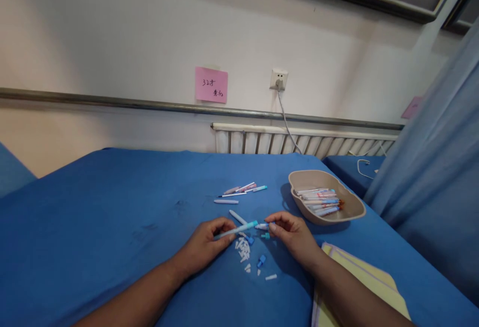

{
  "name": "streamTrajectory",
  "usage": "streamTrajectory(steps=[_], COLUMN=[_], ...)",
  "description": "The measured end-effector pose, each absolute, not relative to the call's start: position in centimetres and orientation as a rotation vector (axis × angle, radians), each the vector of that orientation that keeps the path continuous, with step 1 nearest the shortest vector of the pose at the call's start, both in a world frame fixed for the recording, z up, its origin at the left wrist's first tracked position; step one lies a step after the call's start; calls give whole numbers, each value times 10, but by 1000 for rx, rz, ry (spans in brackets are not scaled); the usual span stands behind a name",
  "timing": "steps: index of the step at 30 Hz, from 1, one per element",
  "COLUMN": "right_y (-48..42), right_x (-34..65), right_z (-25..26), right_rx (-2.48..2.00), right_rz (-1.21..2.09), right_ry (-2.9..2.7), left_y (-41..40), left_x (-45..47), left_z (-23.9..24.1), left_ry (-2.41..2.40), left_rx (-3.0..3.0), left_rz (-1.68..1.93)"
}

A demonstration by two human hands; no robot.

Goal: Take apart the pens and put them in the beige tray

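Note:
Between its fingertips my left hand (211,237) grips a pale pen barrel with a turquoise end (245,227), tilted up to the right. Just right of that end, my right hand (294,234) pinches a small white and blue pen part (263,226). Under the hands lie a pile of small white tips (243,248), a teal piece (265,236) and a blue piece (261,261). A light pen barrel (237,216) lies behind the pen, partly covered by it. Farther back rest a lilac barrel (226,201) and several pens and refills (247,188).
A beige basin (354,207) with several pens stands at the right on the blue cloth (93,232). A folded yellow cloth (366,272) lies beneath my right forearm. Behind are a radiator (258,142) and a plugged-in cable (285,115); a blue curtain (434,132) hangs at right.

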State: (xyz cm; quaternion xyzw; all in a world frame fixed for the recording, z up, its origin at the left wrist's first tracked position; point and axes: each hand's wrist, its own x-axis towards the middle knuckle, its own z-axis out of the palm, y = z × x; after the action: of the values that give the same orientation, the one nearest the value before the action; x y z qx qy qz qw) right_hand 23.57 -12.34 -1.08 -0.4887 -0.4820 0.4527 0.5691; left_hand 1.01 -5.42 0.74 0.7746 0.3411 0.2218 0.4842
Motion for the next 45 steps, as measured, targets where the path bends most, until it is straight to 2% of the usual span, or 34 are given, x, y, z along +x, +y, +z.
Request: streamTrajectory(steps=[15,26,38,45], right_y=[-127,-130,-130,-127], right_x=[236,233,232,232], right_z=[-14,-8,-6,-7], right_rx=[-1296,-1245,-1289,-1229], right_rz=[883,1011,1012,1139], right_ry=[-1310,-1297,-1280,-1171], left_y=[-60,-64,-68,-69], left_x=[11,10,8,9], left_z=[10,10,11,10], left_ry=[826,801,790,784], left_rx=[2002,2010,2119,2084], left_rz=[513,489,515,513])
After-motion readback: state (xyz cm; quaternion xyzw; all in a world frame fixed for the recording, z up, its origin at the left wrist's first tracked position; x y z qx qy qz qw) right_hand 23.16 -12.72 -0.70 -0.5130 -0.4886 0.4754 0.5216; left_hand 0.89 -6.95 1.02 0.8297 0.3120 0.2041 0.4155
